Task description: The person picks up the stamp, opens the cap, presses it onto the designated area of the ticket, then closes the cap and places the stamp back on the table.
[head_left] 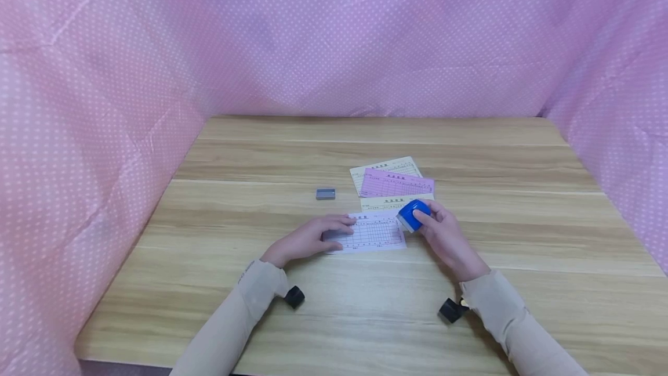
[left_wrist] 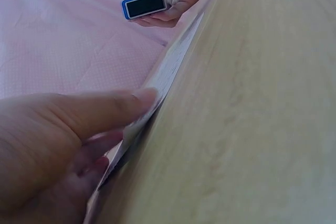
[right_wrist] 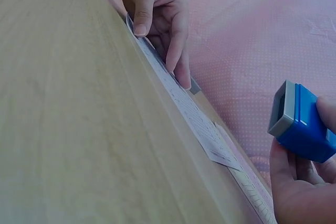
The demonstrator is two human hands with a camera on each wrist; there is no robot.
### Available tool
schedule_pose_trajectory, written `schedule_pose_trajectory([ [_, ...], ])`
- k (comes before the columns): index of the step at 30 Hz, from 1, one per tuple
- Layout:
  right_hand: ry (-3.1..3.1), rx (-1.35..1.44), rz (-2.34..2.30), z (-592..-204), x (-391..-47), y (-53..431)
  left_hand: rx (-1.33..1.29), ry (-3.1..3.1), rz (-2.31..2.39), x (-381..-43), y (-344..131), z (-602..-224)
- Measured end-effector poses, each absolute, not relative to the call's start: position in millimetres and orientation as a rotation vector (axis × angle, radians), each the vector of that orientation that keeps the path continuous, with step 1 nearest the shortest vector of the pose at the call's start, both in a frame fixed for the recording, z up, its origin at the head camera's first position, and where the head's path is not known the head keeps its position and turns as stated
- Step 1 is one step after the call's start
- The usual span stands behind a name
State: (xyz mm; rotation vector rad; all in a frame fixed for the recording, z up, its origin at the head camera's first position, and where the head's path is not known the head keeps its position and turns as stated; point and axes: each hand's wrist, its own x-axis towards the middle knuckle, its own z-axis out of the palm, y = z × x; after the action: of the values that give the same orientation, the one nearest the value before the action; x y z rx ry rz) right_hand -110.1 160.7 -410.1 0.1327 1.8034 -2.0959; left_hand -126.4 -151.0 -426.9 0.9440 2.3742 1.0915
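A blue stamp (head_left: pixel 414 216) is gripped between the thumb and fingers of my right hand (head_left: pixel 446 242), held above the right end of a white printed form (head_left: pixel 380 235). Its dark rectangular face (left_wrist: pixel 146 6) inside a pale rim shows in the left wrist view. My left hand (head_left: pixel 308 239) rests on the left end of the white form, with thumb and fingers spread and touching the paper. Beyond that hand lies a small grey rectangular cap (head_left: pixel 326 194), open side up. In the right wrist view the left fingertips (right_wrist: pixel 184 80) lie along the form.
Behind the white form, a pink form (head_left: pixel 398 183) and cream forms (head_left: pixel 387 203) overlap on the wooden table (head_left: pixel 219 225). A pink dotted curtain (head_left: pixel 334 39) hangs round the back and sides. Each wrist carries a small black camera (head_left: pixel 294 297).
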Motion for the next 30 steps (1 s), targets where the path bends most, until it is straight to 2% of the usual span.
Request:
schedule_pose_trajectory([
  [7, 1.781, 0.128, -2.117, -408.6, -111.6, 162.5, 0.768, 2.603, 1.229, -126.2, -148.6, -423.4],
  [16, 1.756, 0.124, -2.141, -406.9, -111.6, 162.4, 0.522, 2.886, 0.979, -129.9, -147.2, -425.4],
  [30, 1.754, 0.088, -2.137, -408.1, -111.8, 164.6, 0.467, 2.846, 0.910, -130.8, -147.2, -427.4],
])
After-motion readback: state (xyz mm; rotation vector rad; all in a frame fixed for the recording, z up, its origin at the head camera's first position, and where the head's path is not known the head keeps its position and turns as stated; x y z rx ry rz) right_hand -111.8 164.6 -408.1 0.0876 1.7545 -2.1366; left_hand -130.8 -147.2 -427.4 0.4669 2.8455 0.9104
